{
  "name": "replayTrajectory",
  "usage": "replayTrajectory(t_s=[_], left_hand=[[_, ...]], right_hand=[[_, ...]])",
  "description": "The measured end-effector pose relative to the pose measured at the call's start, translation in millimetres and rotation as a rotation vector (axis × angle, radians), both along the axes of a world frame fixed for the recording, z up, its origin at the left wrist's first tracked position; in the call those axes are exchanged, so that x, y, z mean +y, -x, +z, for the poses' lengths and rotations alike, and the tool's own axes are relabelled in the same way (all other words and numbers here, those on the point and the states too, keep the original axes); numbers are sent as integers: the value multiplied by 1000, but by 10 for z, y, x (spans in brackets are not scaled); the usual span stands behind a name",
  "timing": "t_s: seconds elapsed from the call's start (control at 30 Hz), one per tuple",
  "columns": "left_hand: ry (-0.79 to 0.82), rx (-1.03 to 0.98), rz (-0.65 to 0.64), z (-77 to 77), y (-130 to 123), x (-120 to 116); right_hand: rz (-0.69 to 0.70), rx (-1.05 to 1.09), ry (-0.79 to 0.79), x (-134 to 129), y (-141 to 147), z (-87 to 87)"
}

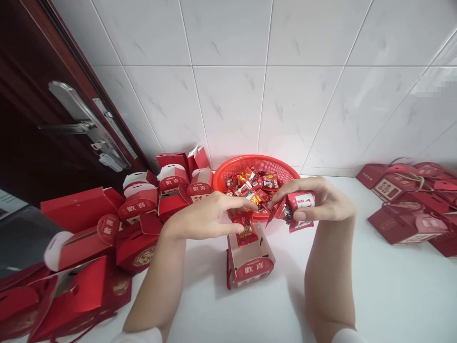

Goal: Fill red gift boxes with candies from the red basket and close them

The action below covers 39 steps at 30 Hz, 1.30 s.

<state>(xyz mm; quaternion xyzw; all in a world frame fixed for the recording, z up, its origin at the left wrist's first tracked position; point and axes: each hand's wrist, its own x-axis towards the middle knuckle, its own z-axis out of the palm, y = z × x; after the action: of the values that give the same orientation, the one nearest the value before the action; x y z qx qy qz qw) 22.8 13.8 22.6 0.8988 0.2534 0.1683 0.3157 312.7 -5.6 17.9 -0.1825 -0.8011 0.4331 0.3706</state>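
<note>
An open red gift box [252, 269] with a pale inside stands on the white table in front of me. Above its far part, my left hand [214, 214] pinches a red-wrapped candy [245, 229] with gold print. To the right, my right hand [321, 200] is closed on red-wrapped candies [302, 209], one with a white label panel; how many is partly hidden by the fingers. Right behind both hands sits a red plastic basket [223, 169] with a mesh wall, holding a heap of wrapped candies [253, 185] in red, yellow and dark wrappers.
Many red gift boxes [139, 207], some with lids up, crowd the left side. More closed red boxes [410, 219] are grouped at the right. A tiled wall [228, 105] runs behind the table [278, 305]. At the left is a dark door with a metal handle [76, 126].
</note>
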Motion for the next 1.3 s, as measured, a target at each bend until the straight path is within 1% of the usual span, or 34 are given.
replayTrajectory(t_s=[0.1,0.27,0.43,0.57,0.63,0.77,0.97,1.13,1.3], left_hand=[[20,57,-21,-27,-64,-7],[43,81,-58,-82,-87,-4],[59,99,-74,-105,-114,-23],[130,116,-149,-134,-129,-35],[132,146,-164,-140,-130,-36],[81,112,-82,-105,-136,-40],[15,-136,87,-68,-165,-50],[-4,-208,77,-79,-186,-77],[-50,-241,81,-82,-252,-111]], right_hand=[[-13,-7,22,-10,6,-2],[-23,-10,20,-16,8,-2],[-24,-9,12,-29,29,21],[-33,-23,-1,-29,35,24],[-35,-25,-5,-26,33,20],[-30,-37,-4,-26,34,19],[-22,-8,20,-22,91,35],[-19,63,13,2,134,18],[-88,107,-1,10,157,10]])
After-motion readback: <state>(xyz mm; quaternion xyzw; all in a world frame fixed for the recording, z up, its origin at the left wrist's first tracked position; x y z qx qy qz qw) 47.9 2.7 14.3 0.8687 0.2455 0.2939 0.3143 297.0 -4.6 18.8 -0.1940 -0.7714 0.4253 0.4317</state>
